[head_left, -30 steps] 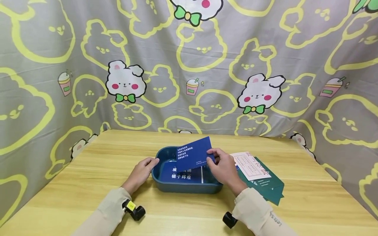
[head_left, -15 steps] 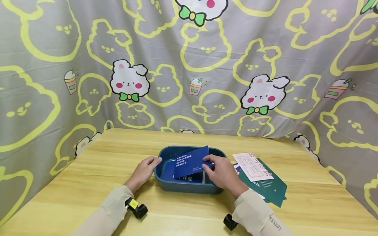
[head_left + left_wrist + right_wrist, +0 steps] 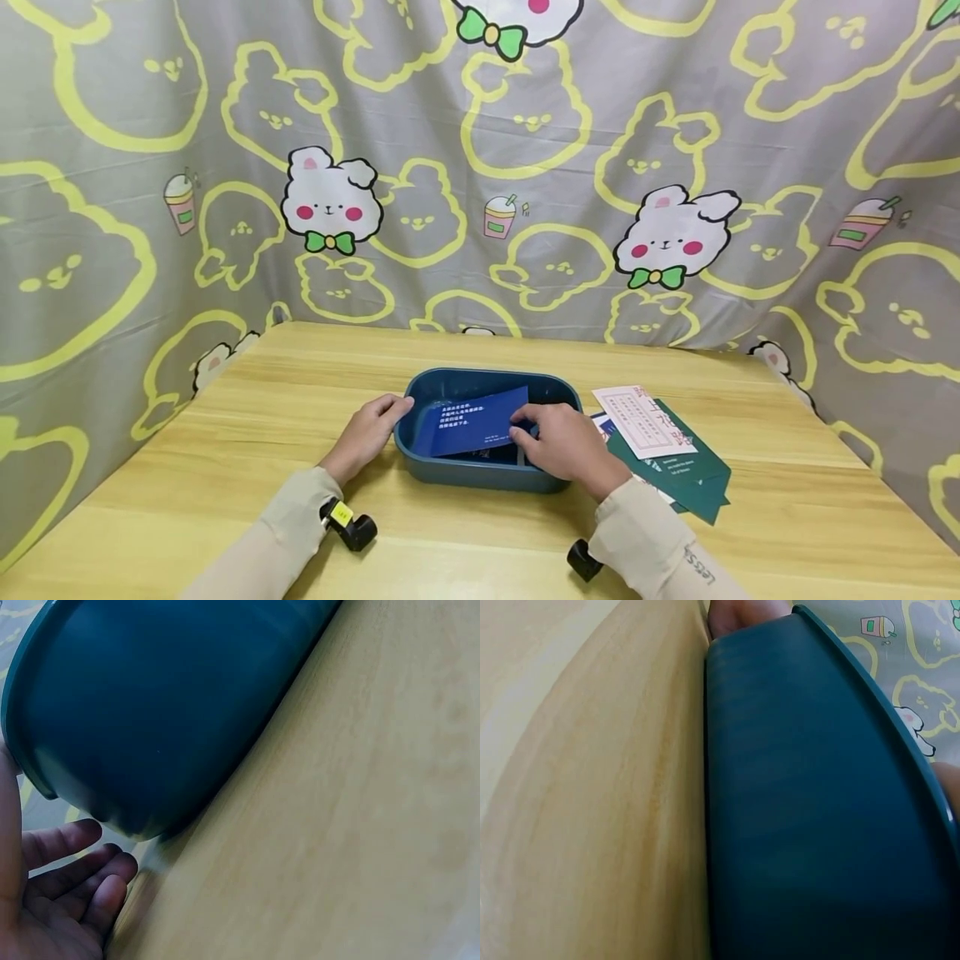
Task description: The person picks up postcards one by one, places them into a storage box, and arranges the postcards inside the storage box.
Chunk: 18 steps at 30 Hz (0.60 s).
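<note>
Bright, even light; soft shadows lie under the hands on the tabletop. The head view is sharp, bowed at the edges. Both wrist views are blurred close-ups of the tray.

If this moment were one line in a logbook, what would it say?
right hand: pinches blue card, low inside teal tray | left hand: rests on tray's left rim | other cards: on table, right of tray

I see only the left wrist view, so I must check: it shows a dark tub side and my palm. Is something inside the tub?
Observer: Yes, a blue card lies tilted inside the tub.
Operator: Does a hand hold it?
Observer: The right hand pinches its right edge.
Operator: And my left hand?
Observer: The left hand rests on the tub's left rim.
Operator: More cards?
Observer: Pink and green cards lie on the table, right of the tub.
</note>
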Motion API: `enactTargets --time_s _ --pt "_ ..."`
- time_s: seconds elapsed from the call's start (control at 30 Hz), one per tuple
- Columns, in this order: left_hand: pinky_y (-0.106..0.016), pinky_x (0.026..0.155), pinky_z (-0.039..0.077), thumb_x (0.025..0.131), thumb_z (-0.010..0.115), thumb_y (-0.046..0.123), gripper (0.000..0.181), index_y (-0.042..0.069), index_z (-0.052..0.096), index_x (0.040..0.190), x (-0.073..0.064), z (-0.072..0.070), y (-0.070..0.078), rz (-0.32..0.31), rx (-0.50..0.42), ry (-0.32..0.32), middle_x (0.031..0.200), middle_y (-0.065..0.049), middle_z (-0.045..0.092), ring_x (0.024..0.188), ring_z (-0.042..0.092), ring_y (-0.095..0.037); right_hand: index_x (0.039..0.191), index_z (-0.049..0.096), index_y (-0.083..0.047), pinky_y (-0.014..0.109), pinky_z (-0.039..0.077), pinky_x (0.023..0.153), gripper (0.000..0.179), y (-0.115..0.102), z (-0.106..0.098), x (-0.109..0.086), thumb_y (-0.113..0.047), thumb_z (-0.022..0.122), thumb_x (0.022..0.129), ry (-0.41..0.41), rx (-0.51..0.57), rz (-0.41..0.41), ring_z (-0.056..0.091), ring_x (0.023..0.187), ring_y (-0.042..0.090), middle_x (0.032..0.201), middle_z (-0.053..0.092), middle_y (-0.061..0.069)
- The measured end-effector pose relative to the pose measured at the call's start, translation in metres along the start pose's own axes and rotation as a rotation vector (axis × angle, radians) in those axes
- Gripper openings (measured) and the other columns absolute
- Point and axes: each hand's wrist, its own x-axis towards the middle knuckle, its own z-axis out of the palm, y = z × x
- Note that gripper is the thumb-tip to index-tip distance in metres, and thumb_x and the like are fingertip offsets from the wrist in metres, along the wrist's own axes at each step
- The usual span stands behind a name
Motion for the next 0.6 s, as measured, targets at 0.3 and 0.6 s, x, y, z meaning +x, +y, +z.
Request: enactTargets --time_s 0.3,0.6 --pt "-0.037 0.077 0.041 0.098 0.047 0.054 0.050 0.009 0.065 0.110 0.0001 0.0005 0.0010 -0.004 0.010 -0.005 0.096 -0.004 0.058 0.087 0.051 -0.021 0.114 0.072 -0.022 0.043 0.050 0.077 0.026 -0.0007 -0.0020 0.0014 -0.037 0.059 0.096 -0.142 -0.074 -0.019 0.064 0.095 0.020 0.108 0.069 -0.002" --pt "-0.036 0.076 0.040 0.099 0.048 0.050 0.046 0.009 0.066 0.110 0.0005 0.0018 0.0016 -0.014 0.006 0.000 0.092 -0.004 0.058 0.086 0.051 -0.021 0.115 0.072 -0.023 0.045 0.048 0.080 0.027 -0.0026 -0.0044 0.0021 -0.036 0.056 0.097 -0.240 -0.096 -0.017 0.061 0.100 0.022 0.113 0.068 -0.001"
